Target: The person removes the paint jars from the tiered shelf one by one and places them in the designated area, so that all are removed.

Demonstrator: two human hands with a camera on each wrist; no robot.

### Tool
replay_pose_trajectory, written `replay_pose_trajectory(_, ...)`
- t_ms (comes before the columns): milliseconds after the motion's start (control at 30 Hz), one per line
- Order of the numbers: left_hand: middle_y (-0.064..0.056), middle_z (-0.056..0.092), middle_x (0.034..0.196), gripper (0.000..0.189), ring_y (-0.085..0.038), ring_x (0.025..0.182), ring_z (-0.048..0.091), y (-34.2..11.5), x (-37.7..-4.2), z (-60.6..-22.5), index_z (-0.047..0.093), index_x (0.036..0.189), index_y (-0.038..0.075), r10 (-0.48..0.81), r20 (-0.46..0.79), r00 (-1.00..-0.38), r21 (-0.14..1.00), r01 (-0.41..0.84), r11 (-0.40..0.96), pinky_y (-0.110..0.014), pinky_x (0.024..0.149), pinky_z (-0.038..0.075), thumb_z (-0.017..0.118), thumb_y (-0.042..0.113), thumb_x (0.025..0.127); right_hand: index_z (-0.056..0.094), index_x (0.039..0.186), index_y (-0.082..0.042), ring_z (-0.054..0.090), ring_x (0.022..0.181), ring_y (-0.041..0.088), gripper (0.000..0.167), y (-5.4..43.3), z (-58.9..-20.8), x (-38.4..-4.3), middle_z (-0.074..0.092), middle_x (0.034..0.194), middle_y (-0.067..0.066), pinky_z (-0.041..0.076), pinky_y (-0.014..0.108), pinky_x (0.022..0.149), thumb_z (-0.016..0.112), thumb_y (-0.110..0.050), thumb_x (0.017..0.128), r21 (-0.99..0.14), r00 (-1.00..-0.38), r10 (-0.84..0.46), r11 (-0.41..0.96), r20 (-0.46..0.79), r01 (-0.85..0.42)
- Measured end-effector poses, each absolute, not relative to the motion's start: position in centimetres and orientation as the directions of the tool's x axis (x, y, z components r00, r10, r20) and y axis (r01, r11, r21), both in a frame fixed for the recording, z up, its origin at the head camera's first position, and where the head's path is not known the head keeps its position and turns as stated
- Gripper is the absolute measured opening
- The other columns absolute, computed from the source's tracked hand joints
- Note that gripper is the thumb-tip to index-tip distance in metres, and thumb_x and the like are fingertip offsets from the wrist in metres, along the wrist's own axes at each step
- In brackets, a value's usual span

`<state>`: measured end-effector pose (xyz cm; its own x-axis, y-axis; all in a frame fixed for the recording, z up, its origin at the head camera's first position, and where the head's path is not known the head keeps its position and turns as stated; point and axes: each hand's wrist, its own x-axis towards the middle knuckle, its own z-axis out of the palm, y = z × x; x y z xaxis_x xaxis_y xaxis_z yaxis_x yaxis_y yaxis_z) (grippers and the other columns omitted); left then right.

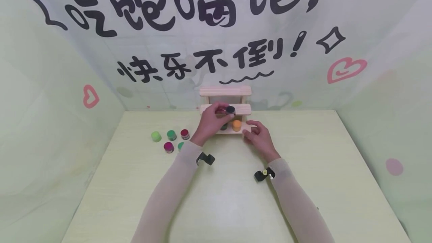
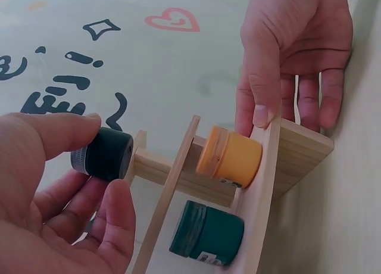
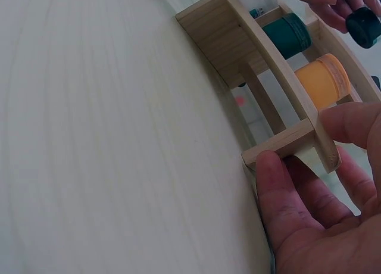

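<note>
My left hand (image 1: 212,122) pinches a small dark paint jar (image 2: 110,155) between thumb and fingers, in front of the middle step of a wooden three-step rack (image 1: 225,91). In the left wrist view the jar lies tilted, and its label side is mostly hidden. My right hand (image 1: 260,140) grips the right end of the bottom step, thumb on top and fingers beneath. On that step stand an orange jar (image 2: 230,156) and a dark green jar (image 2: 208,232). A whitish jar (image 3: 255,0) shows at the step's far end in the right wrist view.
Left of the rack, several jars stand on the pale wooden table (image 1: 216,198): light green (image 1: 156,136), green (image 1: 171,135), dark red (image 1: 185,134), magenta (image 1: 168,147) and another green one (image 1: 180,146), partly behind my left forearm. A printed cloth (image 1: 168,48) hangs behind the rack.
</note>
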<state>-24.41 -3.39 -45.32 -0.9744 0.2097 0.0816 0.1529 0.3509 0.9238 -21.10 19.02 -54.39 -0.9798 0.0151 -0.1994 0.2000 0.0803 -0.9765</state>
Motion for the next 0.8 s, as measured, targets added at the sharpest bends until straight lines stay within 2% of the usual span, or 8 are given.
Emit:
replay_pose_trajectory(167,0.003,0.071,0.120,0.038,-0.021,0.115,0.069,-4.8,-23.5,-45.2,0.068,0.124,0.022,0.196,0.085,-0.977,0.912,0.155,0.379,-0.045,0.103,0.056,0.085,0.031,0.091,0.058,0.144,-0.016,0.074,0.088,0.015,0.050,19.0,-54.3,-21.2,0.073,0.113,0.011,0.065,0.030,0.084,0.077,-0.018,0.098,-0.973,-0.977,0.021,0.091,-0.213,0.214)
replay_pose_trajectory(400,0.000,0.074,0.113,0.039,-0.021,0.108,0.069,-7.0,-22.6,-45.7,0.069,0.126,0.019,0.184,0.100,-0.978,0.924,0.160,0.347,-0.038,0.088,0.059,0.085,0.027,0.091,0.058,0.144,-0.015,0.074,0.089,0.014,0.050,19.0,-54.1,-21.1,0.072,0.115,0.013,0.065,0.030,0.083,0.076,-0.016,0.098,-0.973,-0.977,0.030,0.085,-0.213,0.215)
replay_pose_trajectory(633,-0.001,0.073,0.117,0.042,-0.025,0.115,0.068,-9.3,-21.3,-46.5,0.069,0.131,0.021,0.160,0.105,-0.982,0.927,0.154,0.342,-0.036,0.090,0.061,0.084,0.027,0.092,0.057,0.145,-0.014,0.074,0.090,0.014,0.051,19.1,-54.2,-21.0,0.072,0.112,0.009,0.065,0.029,0.083,0.077,-0.015,0.098,-0.975,-0.978,0.032,0.079,-0.204,0.206)
replay_pose_trajectory(800,0.000,0.073,0.121,0.044,-0.022,0.113,0.067,-11.0,-20.6,-47.1,0.070,0.134,0.022,0.143,0.104,-0.984,0.923,0.150,0.355,-0.030,0.087,0.060,0.083,0.028,0.093,0.058,0.144,-0.013,0.073,0.088,0.013,0.051,18.9,-54.1,-21.0,0.071,0.108,0.007,0.065,0.029,0.082,0.077,-0.015,0.098,-0.978,-0.980,0.029,0.067,-0.195,0.197)
